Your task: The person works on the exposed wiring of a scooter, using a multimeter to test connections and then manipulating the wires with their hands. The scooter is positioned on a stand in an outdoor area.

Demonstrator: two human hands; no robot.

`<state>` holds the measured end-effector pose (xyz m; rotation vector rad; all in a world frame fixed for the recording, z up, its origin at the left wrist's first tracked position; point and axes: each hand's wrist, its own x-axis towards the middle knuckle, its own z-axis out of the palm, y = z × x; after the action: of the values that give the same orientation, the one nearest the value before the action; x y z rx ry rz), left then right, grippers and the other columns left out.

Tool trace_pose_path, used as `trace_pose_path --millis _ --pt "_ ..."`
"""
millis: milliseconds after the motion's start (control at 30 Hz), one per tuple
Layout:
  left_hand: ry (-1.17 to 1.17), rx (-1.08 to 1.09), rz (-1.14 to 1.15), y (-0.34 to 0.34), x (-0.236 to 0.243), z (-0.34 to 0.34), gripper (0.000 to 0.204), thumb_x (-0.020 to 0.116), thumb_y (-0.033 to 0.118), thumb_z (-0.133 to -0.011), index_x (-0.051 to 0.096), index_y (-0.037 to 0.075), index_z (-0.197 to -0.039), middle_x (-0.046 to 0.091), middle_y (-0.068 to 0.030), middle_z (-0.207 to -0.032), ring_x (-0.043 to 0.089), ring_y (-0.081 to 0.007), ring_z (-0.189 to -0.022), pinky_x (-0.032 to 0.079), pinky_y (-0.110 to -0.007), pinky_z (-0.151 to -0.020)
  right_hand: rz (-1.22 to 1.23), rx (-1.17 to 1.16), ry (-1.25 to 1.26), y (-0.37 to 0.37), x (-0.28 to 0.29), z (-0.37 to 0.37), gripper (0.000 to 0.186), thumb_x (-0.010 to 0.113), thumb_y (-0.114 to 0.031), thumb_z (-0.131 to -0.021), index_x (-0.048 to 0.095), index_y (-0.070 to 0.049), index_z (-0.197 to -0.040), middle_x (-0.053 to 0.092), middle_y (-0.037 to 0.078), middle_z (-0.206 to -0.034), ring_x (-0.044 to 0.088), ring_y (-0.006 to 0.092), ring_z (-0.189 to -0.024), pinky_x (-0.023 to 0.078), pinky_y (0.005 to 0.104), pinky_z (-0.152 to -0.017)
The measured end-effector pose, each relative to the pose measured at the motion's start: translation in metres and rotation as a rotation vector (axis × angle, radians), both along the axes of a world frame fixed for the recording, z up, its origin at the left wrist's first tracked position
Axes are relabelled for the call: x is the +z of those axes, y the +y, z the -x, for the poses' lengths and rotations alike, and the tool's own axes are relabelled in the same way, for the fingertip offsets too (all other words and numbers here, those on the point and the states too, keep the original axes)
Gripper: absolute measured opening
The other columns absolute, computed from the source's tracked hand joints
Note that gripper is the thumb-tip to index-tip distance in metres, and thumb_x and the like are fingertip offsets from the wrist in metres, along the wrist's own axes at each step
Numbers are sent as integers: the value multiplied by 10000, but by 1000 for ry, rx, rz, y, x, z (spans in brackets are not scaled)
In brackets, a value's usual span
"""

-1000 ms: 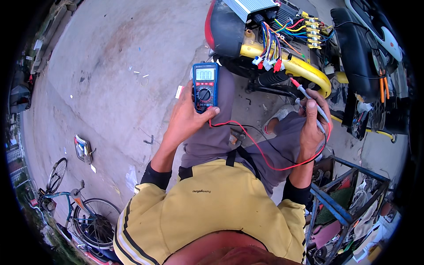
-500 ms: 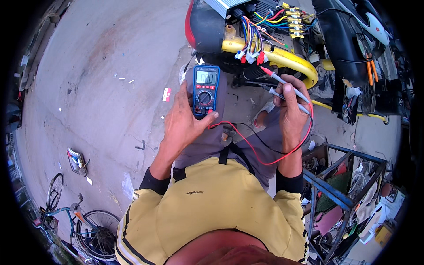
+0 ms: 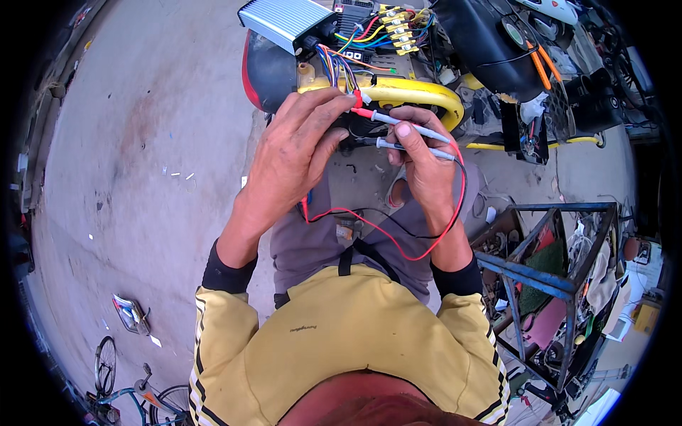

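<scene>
My left hand (image 3: pixel 284 160) is closed, its fingertips at a red plug connector (image 3: pixel 357 99) on the end of a bundle of coloured wires (image 3: pixel 337 64). Part of the plug is covered by the fingers. Two grey test probes are gripped together in my right hand (image 3: pixel 428 167). The upper one, the red-lead probe (image 3: pixel 408 126), points its red tip at the plug; contact cannot be made out. Lower down lies the black-lead probe (image 3: pixel 392 145). A red lead (image 3: pixel 373 222) and a black lead (image 3: pixel 398 222) run back under my left hand, which hides nearly all of the multimeter.
Beyond my hands stands a vehicle with a yellow tube frame (image 3: pixel 419 90), a silver finned controller box (image 3: pixel 284 25) and a yellow terminal block (image 3: pixel 399 30). Orange-handled pliers (image 3: pixel 540 67) rest on a black seat (image 3: pixel 476 42). A metal rack (image 3: pixel 526 273) is at right, a bicycle (image 3: pixel 135 390) at lower left.
My left hand has left the multimeter and moved up to the red plug. My right hand has shifted left with the probes, bringing the red tip near the plug.
</scene>
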<state>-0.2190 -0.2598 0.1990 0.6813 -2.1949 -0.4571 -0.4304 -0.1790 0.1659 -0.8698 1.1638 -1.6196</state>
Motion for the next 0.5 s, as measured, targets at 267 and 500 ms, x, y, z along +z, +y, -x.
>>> trace_pose_path --millis 267,500 --pt "-125 -199 163 -16 15 37 468 761 -10 -834 699 57 -1294 704 -121 -1164 651 -313 -997 566 -413 -823 64 11 174 10 20 -4 415 799 -90 -954 588 3 -1299 712 62 -962 614 72 -760 496 227 -639" --pt "-133 -16 499 -46 4 33 425 762 11 -780 670 43 -1193 675 -93 -1110 664 -264 -897 576 -378 -714 389 -193 1145 6 2 28 343 872 -32 -823 714 -19 -1127 619 122 -974 652 205 -811 535 327 -676"
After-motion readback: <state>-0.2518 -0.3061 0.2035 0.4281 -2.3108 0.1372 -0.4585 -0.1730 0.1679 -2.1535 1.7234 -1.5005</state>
